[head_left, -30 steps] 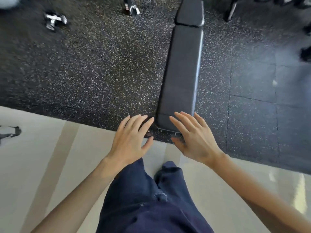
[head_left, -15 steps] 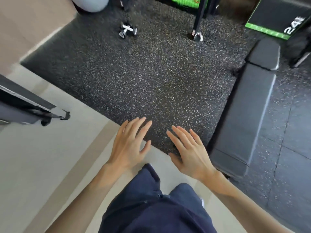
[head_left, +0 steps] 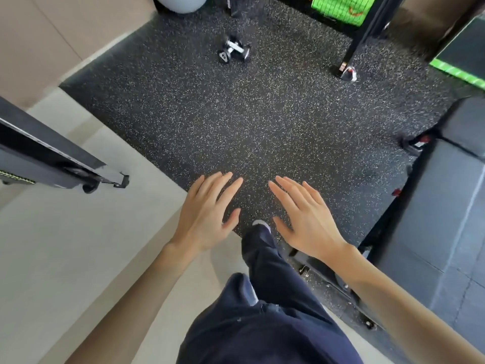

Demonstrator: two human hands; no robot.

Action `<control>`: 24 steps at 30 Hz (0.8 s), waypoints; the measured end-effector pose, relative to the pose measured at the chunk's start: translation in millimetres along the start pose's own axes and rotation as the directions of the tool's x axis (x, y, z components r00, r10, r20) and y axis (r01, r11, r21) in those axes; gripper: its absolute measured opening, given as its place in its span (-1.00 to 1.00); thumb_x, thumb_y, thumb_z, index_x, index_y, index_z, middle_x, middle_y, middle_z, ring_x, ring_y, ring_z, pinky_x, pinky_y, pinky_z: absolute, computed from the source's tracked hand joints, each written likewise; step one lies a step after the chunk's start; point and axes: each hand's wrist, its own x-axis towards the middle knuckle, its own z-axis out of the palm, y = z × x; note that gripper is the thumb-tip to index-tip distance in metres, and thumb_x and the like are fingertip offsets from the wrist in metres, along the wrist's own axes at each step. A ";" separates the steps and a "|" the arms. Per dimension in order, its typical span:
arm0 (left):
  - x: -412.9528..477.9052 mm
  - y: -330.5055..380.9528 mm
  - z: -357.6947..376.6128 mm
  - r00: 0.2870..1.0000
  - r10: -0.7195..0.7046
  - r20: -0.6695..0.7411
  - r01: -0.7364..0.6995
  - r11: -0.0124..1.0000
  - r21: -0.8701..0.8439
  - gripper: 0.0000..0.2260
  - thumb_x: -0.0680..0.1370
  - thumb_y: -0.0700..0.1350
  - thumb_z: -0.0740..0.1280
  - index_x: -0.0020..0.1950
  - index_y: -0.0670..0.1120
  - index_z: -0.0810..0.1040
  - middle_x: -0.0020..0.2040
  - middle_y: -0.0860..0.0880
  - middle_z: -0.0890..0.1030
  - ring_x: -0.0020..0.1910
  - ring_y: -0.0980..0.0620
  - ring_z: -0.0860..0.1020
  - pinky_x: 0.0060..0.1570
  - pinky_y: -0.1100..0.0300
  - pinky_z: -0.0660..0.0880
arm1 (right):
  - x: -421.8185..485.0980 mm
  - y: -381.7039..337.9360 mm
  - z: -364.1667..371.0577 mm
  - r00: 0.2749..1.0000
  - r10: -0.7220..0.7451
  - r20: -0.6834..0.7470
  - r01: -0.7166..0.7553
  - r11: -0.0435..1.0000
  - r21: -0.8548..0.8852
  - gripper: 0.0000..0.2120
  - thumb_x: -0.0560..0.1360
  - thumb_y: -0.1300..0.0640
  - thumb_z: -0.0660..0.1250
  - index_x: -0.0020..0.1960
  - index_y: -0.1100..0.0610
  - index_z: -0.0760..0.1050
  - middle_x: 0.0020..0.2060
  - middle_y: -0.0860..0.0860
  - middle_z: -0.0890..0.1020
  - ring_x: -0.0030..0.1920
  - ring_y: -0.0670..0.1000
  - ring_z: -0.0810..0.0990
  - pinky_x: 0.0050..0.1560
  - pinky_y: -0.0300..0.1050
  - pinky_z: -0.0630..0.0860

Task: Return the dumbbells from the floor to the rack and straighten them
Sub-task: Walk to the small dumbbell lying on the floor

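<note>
One small black dumbbell (head_left: 234,50) with a chrome handle lies on the speckled rubber floor (head_left: 249,122) far ahead, near the top of the view. My left hand (head_left: 208,214) and my right hand (head_left: 304,216) hover side by side in front of me, palms down, fingers spread, holding nothing. Both hands are well short of the dumbbell. My dark-trousered leg steps onto the rubber floor between them. A black upright post (head_left: 359,38) with a metal foot stands at the top right; no dumbbell rack shelves show.
A padded grey bench (head_left: 433,219) runs along the right side. A black machine base bar (head_left: 52,156) juts in from the left over the pale floor. A grey exercise ball (head_left: 181,2) and a green-edged box (head_left: 462,59) sit at the back.
The view has swung left and forward: the bench slid from centre to the right edge, and the dumbbell came nearer. My hands stay open and level, and my foot is now on the rubber floor.
</note>
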 end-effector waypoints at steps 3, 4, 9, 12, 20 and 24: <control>30.5 -15.8 8.2 0.999 -0.034 0.033 0.034 0.999 0.001 -0.52 0.53 0.06 0.17 0.43 -0.06 0.35 0.36 -0.11 0.43 0.34 -0.13 0.36 0.36 -0.08 0.24 | 39.8 19.8 7.2 0.998 -0.009 0.056 0.009 1.000 0.003 -0.38 0.42 -0.01 0.27 0.45 0.08 0.24 0.39 0.05 0.39 0.40 0.08 0.34 0.37 0.18 0.28; 43.4 -20.9 9.0 0.997 -0.045 0.055 0.045 0.999 -0.001 -0.52 0.54 0.06 0.17 0.43 -0.06 0.35 0.37 -0.10 0.42 0.35 -0.13 0.36 0.35 -0.09 0.25 | 53.6 27.4 7.3 0.997 -0.012 0.071 0.011 1.000 0.006 -0.37 0.42 -0.02 0.27 0.45 0.08 0.23 0.39 0.06 0.38 0.40 0.08 0.34 0.37 0.18 0.28; 126.4 -48.2 -1.4 0.992 -0.075 0.101 0.075 0.997 0.005 -0.52 0.54 0.08 0.13 0.43 -0.07 0.35 0.35 -0.10 0.44 0.33 -0.12 0.38 0.34 -0.09 0.28 | 136.8 72.6 -9.6 0.992 -0.070 0.101 0.069 0.998 0.013 -0.38 0.44 -0.01 0.28 0.45 0.09 0.24 0.39 0.07 0.37 0.40 0.09 0.33 0.37 0.17 0.26; 171.7 -65.6 -11.1 0.992 -0.112 0.064 0.113 0.994 -0.010 -0.53 0.55 0.08 0.11 0.42 -0.06 0.36 0.35 -0.10 0.44 0.33 -0.11 0.38 0.34 -0.07 0.28 | 188.5 99.7 -24.1 0.988 -0.117 0.101 0.119 0.993 -0.011 -0.40 0.46 -0.02 0.28 0.45 0.09 0.23 0.40 0.06 0.36 0.40 0.09 0.32 0.38 0.16 0.27; 264.8 -132.9 -20.7 0.991 -0.131 0.021 0.131 0.991 -0.019 -0.53 0.54 0.08 0.12 0.40 -0.09 0.40 0.33 -0.12 0.46 0.30 -0.13 0.40 0.31 -0.08 0.31 | 314.2 130.9 -46.5 0.991 -0.136 0.020 0.136 0.991 0.002 -0.44 0.48 -0.02 0.24 0.44 0.11 0.25 0.39 0.06 0.37 0.39 0.07 0.34 0.37 0.13 0.28; 311.4 -181.6 -20.6 0.992 -0.123 0.029 0.123 0.992 0.000 -0.52 0.55 0.10 0.10 0.40 -0.08 0.39 0.34 -0.11 0.46 0.31 -0.12 0.41 0.34 -0.06 0.26 | 373.8 140.3 -34.4 0.992 -0.124 0.037 0.125 0.992 -0.019 -0.43 0.48 0.00 0.27 0.44 0.12 0.26 0.38 0.07 0.39 0.39 0.07 0.35 0.36 0.14 0.30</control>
